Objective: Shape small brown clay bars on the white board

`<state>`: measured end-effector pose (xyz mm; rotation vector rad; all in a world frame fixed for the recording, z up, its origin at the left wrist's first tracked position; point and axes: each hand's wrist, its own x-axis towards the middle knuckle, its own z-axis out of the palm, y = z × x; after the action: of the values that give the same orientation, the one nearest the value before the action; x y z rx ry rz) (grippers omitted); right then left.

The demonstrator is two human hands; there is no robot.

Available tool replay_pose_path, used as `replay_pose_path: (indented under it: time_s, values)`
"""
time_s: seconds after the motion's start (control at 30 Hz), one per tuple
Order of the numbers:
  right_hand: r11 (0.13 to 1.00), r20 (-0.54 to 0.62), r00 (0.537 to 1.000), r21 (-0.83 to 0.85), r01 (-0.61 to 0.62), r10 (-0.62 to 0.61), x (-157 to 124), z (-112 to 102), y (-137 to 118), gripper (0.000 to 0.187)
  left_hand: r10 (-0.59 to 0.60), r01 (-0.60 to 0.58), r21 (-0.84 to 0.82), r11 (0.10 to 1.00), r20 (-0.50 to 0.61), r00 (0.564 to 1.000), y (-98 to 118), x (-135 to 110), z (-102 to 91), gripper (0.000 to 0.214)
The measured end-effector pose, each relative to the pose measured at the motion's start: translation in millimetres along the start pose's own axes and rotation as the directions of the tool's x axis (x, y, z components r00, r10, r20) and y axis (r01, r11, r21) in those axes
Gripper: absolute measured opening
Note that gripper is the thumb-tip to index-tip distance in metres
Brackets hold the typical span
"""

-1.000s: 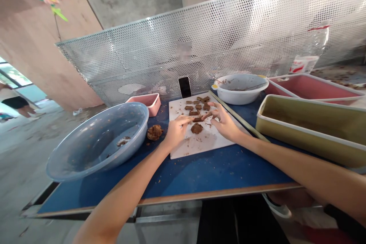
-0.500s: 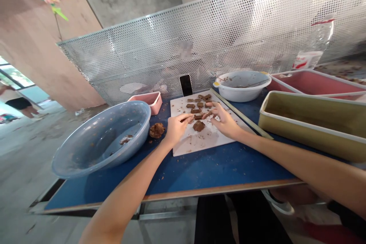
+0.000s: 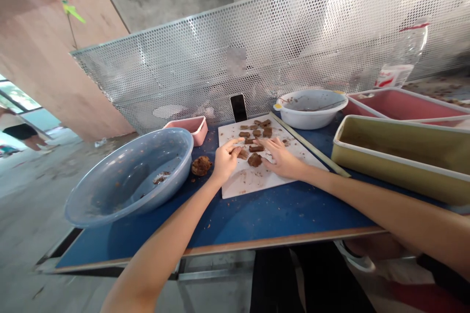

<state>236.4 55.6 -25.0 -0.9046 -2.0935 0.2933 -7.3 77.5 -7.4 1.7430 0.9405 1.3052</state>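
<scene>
A white cutting board (image 3: 257, 181) lies on the blue table (image 3: 257, 215) with several small brown dough pieces (image 3: 257, 133) in rows at its far end. My left hand (image 3: 224, 159) rests on the board's left edge, fingers curled around a small brown piece (image 3: 242, 153). My right hand (image 3: 281, 156) lies beside a rounder brown lump (image 3: 254, 159), fingers stretched toward a bar-shaped piece (image 3: 256, 148). A larger ball of brown dough (image 3: 200, 165) sits on the table left of the board.
A big blue basin (image 3: 128, 176) stands at the left, a pink box (image 3: 191, 124) behind it. A phone (image 3: 238, 107) leans on the perforated metal screen (image 3: 257, 49). A white bowl (image 3: 312, 107), a yellow tray (image 3: 400, 154), a pink tray (image 3: 404, 105) and a long stick (image 3: 312, 146) are at the right.
My right hand has lowered from a raised, spread pose to lie flatter on the board. My left hand has closed on a small piece near the lump. The view shifted slightly.
</scene>
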Motion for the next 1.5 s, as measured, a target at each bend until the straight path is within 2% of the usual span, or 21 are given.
replay_pose_path:
  time_s: [0.27,0.37,0.5,0.67,0.8,0.93,1.07,1.2,1.5]
  values:
    - [0.995,0.087,0.996,-0.100,-0.015,0.024,-2.2,4.5,0.1,0.059,-0.085,0.106,-0.271,0.957,0.087,0.993,-6.9,1.2,3.6,0.061]
    - [0.995,0.041,0.999,-0.095,-0.015,0.019,-1.0,4.6,3.0,0.055,-0.132,0.167,-0.415,0.894,0.112,0.985,-3.1,1.2,7.5,0.061]
    - [0.998,-0.081,0.995,-0.030,-0.060,0.057,1.8,1.7,1.5,0.051,-0.190,0.273,-0.558,0.783,0.203,0.960,5.1,-2.0,12.3,0.063]
    - [0.959,-0.096,0.979,0.238,-0.151,0.178,4.0,-6.3,-6.5,0.041,-0.199,0.339,-0.560,0.756,0.297,0.934,11.7,-7.2,13.8,0.058]
    - [0.926,-0.047,0.977,0.332,-0.179,0.206,4.6,-12.1,-8.5,0.033,-0.200,0.372,-0.548,0.749,0.348,0.916,14.8,-7.8,12.6,0.057]
    - [0.918,-0.040,0.975,0.349,-0.190,0.217,4.6,-12.5,-8.8,0.030,-0.222,0.452,-0.554,0.699,0.432,0.874,18.3,-7.1,11.7,0.051]
    - [0.918,-0.061,0.967,0.336,-0.213,0.247,4.6,-11.9,-11.1,0.027,-0.181,0.483,-0.586,0.651,0.499,0.848,18.8,-6.7,9.7,0.044]
    - [0.909,-0.045,0.964,0.345,-0.232,0.263,4.9,-12.9,-13.1,0.026,-0.145,0.506,-0.587,0.632,0.552,0.821,17.2,-6.4,7.3,0.047]
    - [0.892,-0.062,0.953,0.374,-0.254,0.297,4.5,-9.4,-12.9,0.027,-0.165,0.527,-0.590,0.612,0.557,0.814,20.9,-8.0,9.9,0.050]
